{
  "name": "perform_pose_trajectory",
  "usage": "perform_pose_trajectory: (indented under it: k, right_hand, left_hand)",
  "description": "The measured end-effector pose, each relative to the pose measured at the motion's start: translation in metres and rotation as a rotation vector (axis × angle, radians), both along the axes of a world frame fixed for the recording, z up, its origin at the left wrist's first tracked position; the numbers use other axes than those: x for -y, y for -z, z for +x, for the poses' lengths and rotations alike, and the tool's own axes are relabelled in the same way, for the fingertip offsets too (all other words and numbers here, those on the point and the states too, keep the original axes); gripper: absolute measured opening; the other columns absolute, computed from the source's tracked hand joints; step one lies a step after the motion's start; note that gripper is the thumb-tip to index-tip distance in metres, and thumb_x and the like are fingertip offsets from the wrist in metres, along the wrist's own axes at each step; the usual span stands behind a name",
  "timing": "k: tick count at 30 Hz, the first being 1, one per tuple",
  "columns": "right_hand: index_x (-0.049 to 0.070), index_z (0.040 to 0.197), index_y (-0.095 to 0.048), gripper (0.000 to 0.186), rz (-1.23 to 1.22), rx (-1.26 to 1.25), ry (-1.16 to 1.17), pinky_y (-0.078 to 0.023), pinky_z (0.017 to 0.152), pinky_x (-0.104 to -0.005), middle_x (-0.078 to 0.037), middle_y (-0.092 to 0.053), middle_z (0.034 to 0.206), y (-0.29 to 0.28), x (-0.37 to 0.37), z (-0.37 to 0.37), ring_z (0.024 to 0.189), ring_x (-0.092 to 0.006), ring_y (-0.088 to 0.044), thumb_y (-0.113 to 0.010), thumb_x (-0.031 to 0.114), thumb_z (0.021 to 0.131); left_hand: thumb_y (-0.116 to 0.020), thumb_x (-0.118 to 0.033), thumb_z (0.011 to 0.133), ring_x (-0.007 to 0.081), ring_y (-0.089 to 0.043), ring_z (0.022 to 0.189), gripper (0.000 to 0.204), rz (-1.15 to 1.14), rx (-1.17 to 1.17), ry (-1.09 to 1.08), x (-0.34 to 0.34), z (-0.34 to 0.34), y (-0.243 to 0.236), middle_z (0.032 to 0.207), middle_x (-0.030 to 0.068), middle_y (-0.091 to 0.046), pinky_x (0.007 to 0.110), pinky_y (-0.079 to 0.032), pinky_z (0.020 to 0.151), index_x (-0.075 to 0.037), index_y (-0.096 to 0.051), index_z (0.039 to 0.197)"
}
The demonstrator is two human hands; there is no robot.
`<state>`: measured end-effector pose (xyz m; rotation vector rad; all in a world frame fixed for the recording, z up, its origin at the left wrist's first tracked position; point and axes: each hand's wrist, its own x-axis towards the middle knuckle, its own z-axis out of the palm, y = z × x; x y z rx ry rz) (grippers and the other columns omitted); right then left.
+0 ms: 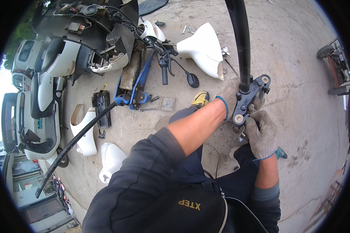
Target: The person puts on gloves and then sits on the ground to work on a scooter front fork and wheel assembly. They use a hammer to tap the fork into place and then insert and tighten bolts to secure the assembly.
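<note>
A black metal fork clamp [249, 100] with bolt holes is in front of me, right of the middle. A long black tube [241, 42] rises from it to the top edge. My left hand [230, 93], in a knitted work glove with a blue-green cuff, is closed round the clamp and the tube's base from the left; the clamp hides part of its fingers. At the clamp's near end is my right hand [263, 135], gloved too, its fingers curled and pressed together. What sits between those fingers is hidden. Below the clamp, metal parts [238, 131] partly show.
White body panels [203, 50] lie on the concrete. A partly stripped scooter with handlebars [164, 64] stands at far left beside a blue floor jack [138, 87] with a long black handle [74, 145]. Small tools [149, 109] lie nearby. A cart [336, 70] stands far right.
</note>
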<state>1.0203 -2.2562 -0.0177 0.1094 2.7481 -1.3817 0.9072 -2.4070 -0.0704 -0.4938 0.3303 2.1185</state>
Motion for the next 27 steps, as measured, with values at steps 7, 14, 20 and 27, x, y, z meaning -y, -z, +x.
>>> perform_pose_trajectory:
  k: [7, 14, 20, 27]
  right_hand:
    - [0.000, 0.092, -0.070, 0.019, 0.040, 0.015, 0.013, -0.055, 0.070, -0.0428, -0.021, -0.068, 0.078, -0.0032, 0.0004, 0.0019, 0.075, -0.0390, -0.069, -0.067, 0.017, 0.098]
    - [0.000, 0.094, -0.070, 0.016, 0.134, -0.077, -0.037, -0.056, 0.071, -0.0429, -0.021, -0.071, 0.081, -0.0063, 0.0049, -0.0024, 0.076, -0.0374, -0.071, -0.070, 0.015, 0.096]
    - [0.000, 0.091, -0.070, 0.017, 0.070, -0.045, 0.004, -0.055, 0.073, -0.0444, -0.022, -0.071, 0.085, -0.0050, 0.0032, 0.0011, 0.080, -0.0403, -0.071, -0.067, 0.014, 0.098]
    - [0.000, 0.092, -0.070, 0.012, 0.118, -0.205, -0.083, -0.056, 0.071, -0.0443, -0.021, -0.071, 0.085, -0.0013, 0.0050, -0.0048, 0.080, -0.0395, -0.072, -0.071, 0.012, 0.093]
  left_hand:
    - [-0.049, -0.049, 0.103, 0.0311, -0.066, 0.056, 0.051, 0.211, 0.050, 0.032, 0.0012, -0.0002, -0.0025, 0.080, 0.0226, -0.071, 0.040, -0.056, 0.050, -0.002, -0.069, 0.108]
    - [-0.049, -0.049, 0.103, 0.0311, -0.066, 0.056, 0.051, -0.017, -0.003, -0.001, 0.0000, -0.0015, -0.0004, 0.080, 0.0226, -0.070, 0.039, -0.056, 0.050, -0.002, -0.069, 0.108]
    - [-0.050, -0.049, 0.103, 0.0307, -0.066, 0.057, 0.050, -0.041, -0.047, -0.001, 0.0013, 0.0003, -0.0003, 0.079, 0.0218, -0.070, 0.039, -0.055, 0.050, -0.002, -0.069, 0.105]
    - [-0.052, -0.049, 0.102, 0.0303, -0.064, 0.056, 0.050, -0.054, -0.024, -0.007, -0.0007, -0.0011, -0.0001, 0.080, 0.0208, -0.069, 0.039, -0.055, 0.049, -0.002, -0.069, 0.106]
